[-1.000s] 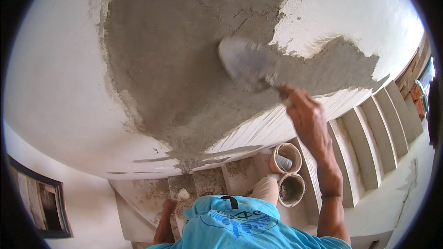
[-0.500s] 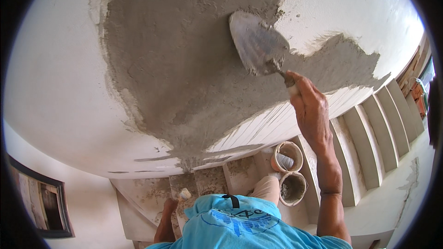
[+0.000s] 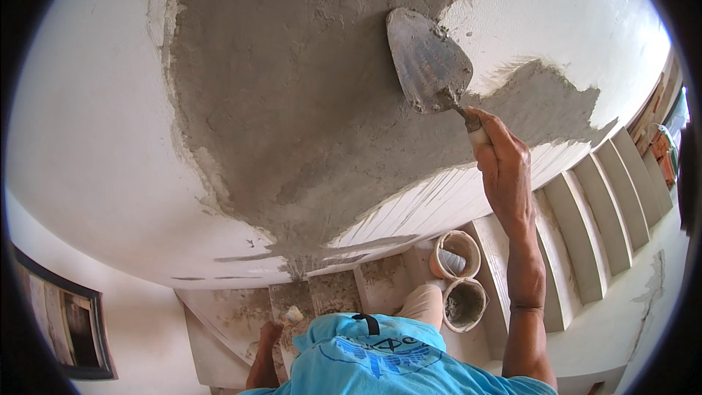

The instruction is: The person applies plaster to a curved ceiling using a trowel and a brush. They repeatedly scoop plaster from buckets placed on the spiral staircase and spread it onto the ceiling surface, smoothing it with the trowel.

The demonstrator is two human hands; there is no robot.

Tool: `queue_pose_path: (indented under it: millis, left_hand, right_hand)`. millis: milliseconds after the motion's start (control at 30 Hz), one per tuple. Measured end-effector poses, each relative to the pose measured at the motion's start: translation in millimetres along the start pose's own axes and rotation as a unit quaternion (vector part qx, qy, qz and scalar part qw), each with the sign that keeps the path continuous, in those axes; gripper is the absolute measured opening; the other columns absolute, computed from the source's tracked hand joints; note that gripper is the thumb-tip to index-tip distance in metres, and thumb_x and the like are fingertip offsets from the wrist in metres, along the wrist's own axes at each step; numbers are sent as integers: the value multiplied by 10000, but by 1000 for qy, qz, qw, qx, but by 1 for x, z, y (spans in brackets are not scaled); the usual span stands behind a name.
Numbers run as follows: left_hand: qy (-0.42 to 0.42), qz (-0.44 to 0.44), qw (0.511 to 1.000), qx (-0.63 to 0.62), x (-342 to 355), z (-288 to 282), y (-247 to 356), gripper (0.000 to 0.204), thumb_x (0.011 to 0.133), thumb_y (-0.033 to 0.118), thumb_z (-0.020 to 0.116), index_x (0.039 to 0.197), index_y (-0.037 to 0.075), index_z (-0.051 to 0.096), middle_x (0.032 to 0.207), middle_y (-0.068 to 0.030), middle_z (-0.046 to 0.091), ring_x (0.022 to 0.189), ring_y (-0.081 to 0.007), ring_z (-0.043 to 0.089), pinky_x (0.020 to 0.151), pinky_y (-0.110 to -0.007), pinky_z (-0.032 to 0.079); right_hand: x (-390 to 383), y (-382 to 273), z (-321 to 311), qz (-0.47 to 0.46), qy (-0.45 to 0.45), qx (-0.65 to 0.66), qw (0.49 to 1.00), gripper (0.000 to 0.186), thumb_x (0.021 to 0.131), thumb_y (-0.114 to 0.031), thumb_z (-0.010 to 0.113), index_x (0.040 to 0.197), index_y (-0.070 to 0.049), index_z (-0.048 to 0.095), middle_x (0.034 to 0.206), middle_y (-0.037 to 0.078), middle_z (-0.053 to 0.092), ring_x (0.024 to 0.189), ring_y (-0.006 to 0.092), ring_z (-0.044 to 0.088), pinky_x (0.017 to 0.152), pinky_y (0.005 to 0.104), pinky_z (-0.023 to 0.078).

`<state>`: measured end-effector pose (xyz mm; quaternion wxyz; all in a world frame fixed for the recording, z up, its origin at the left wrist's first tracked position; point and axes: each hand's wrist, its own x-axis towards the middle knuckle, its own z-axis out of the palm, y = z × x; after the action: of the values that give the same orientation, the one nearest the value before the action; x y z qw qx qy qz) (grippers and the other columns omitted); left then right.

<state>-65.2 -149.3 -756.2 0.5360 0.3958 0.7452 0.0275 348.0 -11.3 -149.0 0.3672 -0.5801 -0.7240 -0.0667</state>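
Note:
My right hand [image 3: 506, 168] is closed round the pale handle of a pointed trowel [image 3: 430, 64], whose metal blade is smeared with mortar. The blade lies against or just over the grey wet mortar [image 3: 278, 88] on the white wall, close to the mortar's ragged right edge; exact contact I cannot tell. Low on the left, my left hand [image 3: 270, 333] is curled closed. Beside its fingers shows a small cream-coloured end of something [image 3: 293, 315] that looks held, but its kind is not clear.
Two buckets stand by my leg on the steps: one [image 3: 474, 254] with a pale roundish thing inside, the other [image 3: 482, 306] with grey mix. Stairs [image 3: 578, 227] climb to the right. A dark-framed opening [image 3: 95, 322] is at lower left. Mortar spatters the steps [image 3: 333, 292] below the wall.
My right hand and the trowel have moved a little to the right, and the blade also slightly upward along the mortar. My left hand has dropped slightly.

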Motion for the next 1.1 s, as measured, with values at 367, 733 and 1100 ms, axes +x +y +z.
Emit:
queue_pose_path:
  millis: [367, 733, 1100]
  left_hand:
    - [27, 74, 994, 73, 45, 18, -55, 447, 876, 367, 637, 884, -75, 703, 854, -303, 685, 835, -421, 705, 778, -489, 557]
    - [38, 16, 999, 24, -3, 0, 2, 410, 883, 278, 637, 784, -118, 672, 701, -267, 674, 610, -370, 713, 524, -451, 596]
    - [5, 79, 996, 42, 22, 7, -27, 446, 859, 319, 659, 763, -117, 661, 692, -270, 668, 640, -384, 715, 572, -478, 585]
  right_hand:
    - [-14, -11, -4, -9, -51, 19, 998, 319, 885, 4, 600, 1200, -30, 641, 1088, 188, 707, 894, 337, 728, 757, 409, 581]
    - [-27, -5, 13, -53, -205, -55, 976, 333, 881, -9, 610, 1213, -30, 631, 1009, 176, 707, 809, 348, 723, 705, 435, 589]
    - [4, 5, 12, -85, 15, -3, 996, 337, 900, -48, 598, 1236, -30, 622, 1065, 186, 699, 842, 331, 724, 704, 418, 580]
